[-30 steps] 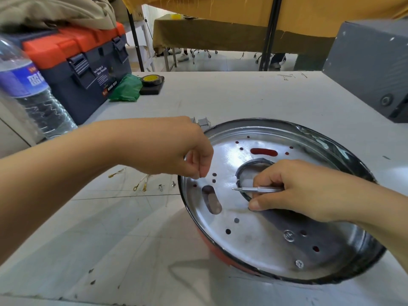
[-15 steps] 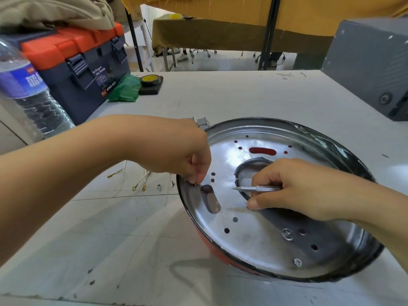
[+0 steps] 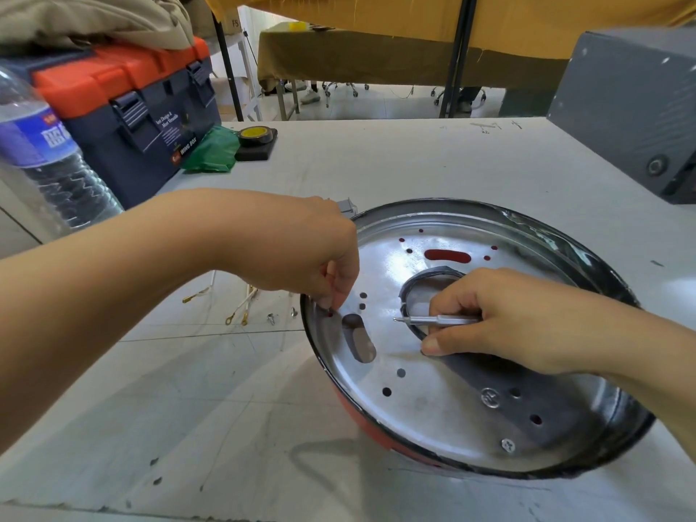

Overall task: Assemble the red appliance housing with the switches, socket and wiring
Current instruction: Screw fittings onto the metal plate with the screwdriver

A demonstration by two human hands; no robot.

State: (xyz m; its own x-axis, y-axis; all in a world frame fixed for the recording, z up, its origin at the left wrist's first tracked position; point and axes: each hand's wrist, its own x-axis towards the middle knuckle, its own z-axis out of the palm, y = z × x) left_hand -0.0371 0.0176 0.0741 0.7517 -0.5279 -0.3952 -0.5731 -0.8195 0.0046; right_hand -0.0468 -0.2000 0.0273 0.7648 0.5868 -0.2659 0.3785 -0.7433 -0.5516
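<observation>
The red appliance housing (image 3: pixel 361 412) lies upside down on the table, its shiny metal base plate (image 3: pixel 433 386) facing up, with several holes and two fitted screws. My left hand (image 3: pixel 301 258) reaches over the plate's left rim, fingertips pinching a small screw (image 3: pixel 330 310) at a hole there. My right hand (image 3: pixel 508 322) rests on the plate's middle and grips a thin silver screwdriver (image 3: pixel 437 320), tip pointing left. Loose white wires with gold terminals (image 3: pixel 241 307) and two screws (image 3: pixel 271 318) lie on the table left of the housing.
A navy and orange toolbox (image 3: pixel 143 107) stands at the back left, with a water bottle (image 3: pixel 41 152) in front of it. A green cloth (image 3: pixel 214 148), a tape roll (image 3: pixel 254 135) and a grey box (image 3: pixel 632 107) at the back right are also on the table.
My left hand has come down from above the plate to its left rim, bringing the pinched screw to a hole. My right hand with the screwdriver has stayed in place.
</observation>
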